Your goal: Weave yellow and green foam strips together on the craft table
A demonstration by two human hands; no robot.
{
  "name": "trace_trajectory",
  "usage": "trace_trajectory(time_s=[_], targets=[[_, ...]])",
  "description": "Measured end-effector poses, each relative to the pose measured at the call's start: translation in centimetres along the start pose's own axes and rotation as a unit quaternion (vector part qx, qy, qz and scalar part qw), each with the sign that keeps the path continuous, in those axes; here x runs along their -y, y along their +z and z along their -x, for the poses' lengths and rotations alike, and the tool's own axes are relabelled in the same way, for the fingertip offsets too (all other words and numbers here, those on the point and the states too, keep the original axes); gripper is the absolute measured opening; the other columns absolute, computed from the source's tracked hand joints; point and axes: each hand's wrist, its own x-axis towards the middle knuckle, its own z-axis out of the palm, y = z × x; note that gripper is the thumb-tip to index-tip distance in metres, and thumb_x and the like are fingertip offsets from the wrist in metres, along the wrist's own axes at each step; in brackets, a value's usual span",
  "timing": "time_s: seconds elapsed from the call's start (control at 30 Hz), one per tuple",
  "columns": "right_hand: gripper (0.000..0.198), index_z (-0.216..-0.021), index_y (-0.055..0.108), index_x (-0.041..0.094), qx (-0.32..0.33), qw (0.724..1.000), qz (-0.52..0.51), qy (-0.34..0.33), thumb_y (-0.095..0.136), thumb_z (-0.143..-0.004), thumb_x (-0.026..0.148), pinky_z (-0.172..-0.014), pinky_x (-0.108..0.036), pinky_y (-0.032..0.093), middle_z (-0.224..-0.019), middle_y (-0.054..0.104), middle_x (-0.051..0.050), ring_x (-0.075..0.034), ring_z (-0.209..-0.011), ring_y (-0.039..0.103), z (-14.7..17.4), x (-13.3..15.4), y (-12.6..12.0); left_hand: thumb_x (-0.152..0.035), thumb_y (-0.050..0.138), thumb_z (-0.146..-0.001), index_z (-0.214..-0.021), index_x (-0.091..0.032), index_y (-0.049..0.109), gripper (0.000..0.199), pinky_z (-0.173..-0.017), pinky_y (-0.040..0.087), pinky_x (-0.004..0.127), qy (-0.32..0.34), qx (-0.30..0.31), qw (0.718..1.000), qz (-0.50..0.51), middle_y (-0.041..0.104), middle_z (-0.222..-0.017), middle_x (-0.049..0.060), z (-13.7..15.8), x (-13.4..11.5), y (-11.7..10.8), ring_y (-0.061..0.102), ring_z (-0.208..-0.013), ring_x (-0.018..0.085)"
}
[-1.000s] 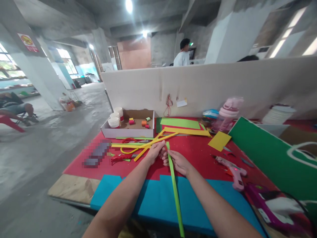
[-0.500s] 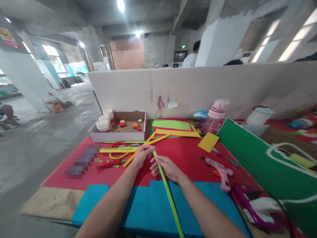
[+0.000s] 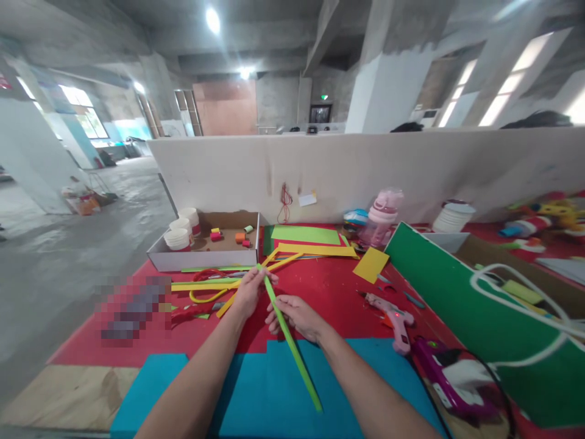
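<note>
A long, narrow light-green paper strip (image 3: 292, 349) slants from my fingers down toward the table's near edge. My left hand (image 3: 250, 290) pinches it close to its far end. Lower along the strip, my right hand (image 3: 296, 316) grips it between thumb and fingers, the other fingers curled beneath. Beyond my left hand, yellow paper strips (image 3: 315, 249) lie crossed on the red table surface (image 3: 329, 305). Blue sheets (image 3: 247, 390) cover the near edge under my forearms.
At the back left, a shallow box (image 3: 205, 261) holds paper cups and small coloured rolls. On the right lie a pink glue gun (image 3: 393, 317), a purple power strip (image 3: 450, 378) and a green-sided box (image 3: 439, 305). A pink bottle (image 3: 382, 213) stands by the partition (image 3: 228, 164).
The view has turned slightly right. Both hands have shifted a little left with the green strip, whose lower end has come up into view.
</note>
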Motion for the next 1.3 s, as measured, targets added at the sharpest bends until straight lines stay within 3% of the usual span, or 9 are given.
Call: trace_trajectory(time_s=[0.1,0.2,0.37,0.57,0.77,0.93,1.03,1.2,1.3], targets=[[0.033,-0.083,0.057,0.013,0.098,0.994,0.042,0.038,0.069,-0.075,0.043,-0.059,-0.027,0.053,-0.074,0.070,-0.007,-0.017,-0.064,0.069,0.6,0.3,0.0,-0.042,0.062,-0.079,-0.079,-0.020,0.048,0.027,-0.047,0.040,0.020,0.008,-0.072,0.991,0.115,0.049,-0.056,-0.006,-0.9,-1.2,-2.0,0.050,-0.047,0.008],[0.035,-0.085,0.058,0.012,0.126,0.990,0.049,0.040,0.072,-0.073,0.042,-0.063,-0.029,0.053,-0.078,0.071,-0.008,-0.017,-0.066,0.069,0.6,0.3,0.0,-0.043,0.064,-0.077,-0.084,-0.020,0.047,0.029,-0.037,0.029,0.017,0.017,-0.094,0.992,0.080,0.042,-0.050,-0.009,-1.4,-2.0,-4.1,0.037,-0.035,0.005],[0.036,-0.085,0.059,0.012,0.064,0.997,0.022,0.030,0.070,-0.074,0.044,-0.061,-0.026,0.053,-0.078,0.070,-0.007,-0.015,-0.065,0.068,0.1,-0.2,0.0,-0.049,0.063,-0.075,-0.095,-0.018,0.050,0.039,-0.032,0.029,0.018,-0.036,-0.100,0.991,-0.078,0.053,-0.046,-0.007,-1.4,-1.5,-4.9,0.041,-0.030,0.008],[0.026,-0.091,0.061,0.011,-0.033,0.997,-0.058,-0.023,0.068,-0.079,0.033,-0.065,-0.027,0.054,-0.079,0.070,-0.008,-0.013,-0.064,0.067,-0.3,-0.2,-0.4,-0.036,0.053,-0.083,-0.086,-0.016,0.047,0.022,-0.032,0.034,0.020,-0.130,-0.078,0.976,-0.157,0.062,-0.050,0.000,-1.1,-0.8,-4.3,0.046,-0.029,0.010],[0.009,-0.082,0.056,0.012,-0.239,0.931,-0.274,-0.024,0.049,-0.086,0.008,-0.077,-0.028,0.055,-0.075,0.071,-0.010,-0.016,-0.073,0.070,-3.4,0.9,-1.0,-0.028,0.046,-0.088,-0.081,-0.017,0.043,0.013,-0.032,0.035,0.020,-0.163,-0.089,0.963,-0.193,0.065,-0.055,0.003,-1.1,-0.7,-4.1,0.047,-0.029,0.010],[0.011,-0.076,0.053,0.017,-0.307,0.918,-0.235,-0.085,0.063,-0.080,0.014,-0.061,-0.021,0.054,-0.060,0.063,0.001,-0.011,-0.058,0.065,-6.6,0.8,-0.6,-0.028,0.044,-0.089,-0.077,-0.017,0.044,0.016,-0.032,0.034,0.019,-0.157,-0.087,0.964,-0.197,0.063,-0.053,0.002,-1.0,-0.6,-3.9,0.046,-0.028,0.010],[0.016,-0.075,0.057,0.018,-0.382,0.907,-0.132,-0.121,0.065,-0.080,0.030,-0.041,-0.015,0.041,-0.056,0.058,0.004,-0.007,-0.045,0.053,-7.6,1.2,-0.7,-0.032,0.047,-0.088,-0.078,-0.017,0.045,0.018,-0.031,0.033,0.019,-0.147,-0.073,0.967,-0.195,0.062,-0.051,0.002,-1.0,-0.6,-4.0,0.046,-0.029,0.010],[0.028,-0.070,0.055,0.019,-0.377,0.890,-0.075,-0.246,0.059,-0.082,0.043,-0.051,-0.019,0.049,-0.067,0.062,-0.001,-0.011,-0.059,0.058,-5.3,6.1,-1.7,-0.042,0.056,-0.081,-0.084,-0.016,0.049,0.028,-0.032,0.031,0.018,-0.036,-0.075,0.993,-0.086,0.061,-0.049,-0.001,-1.4,-1.4,-4.5,0.042,-0.029,0.008],[0.023,-0.078,0.053,0.020,-0.280,0.920,-0.087,-0.261,0.067,-0.077,0.038,-0.053,-0.020,0.051,-0.064,0.060,0.003,-0.010,-0.057,0.059,-1.5,9.9,-1.8,-0.043,0.065,-0.074,-0.083,-0.016,0.050,0.032,-0.033,0.032,0.018,0.003,-0.051,0.999,-0.009,0.061,-0.053,-0.002,-1.3,-1.9,-4.2,0.043,-0.033,0.007]])
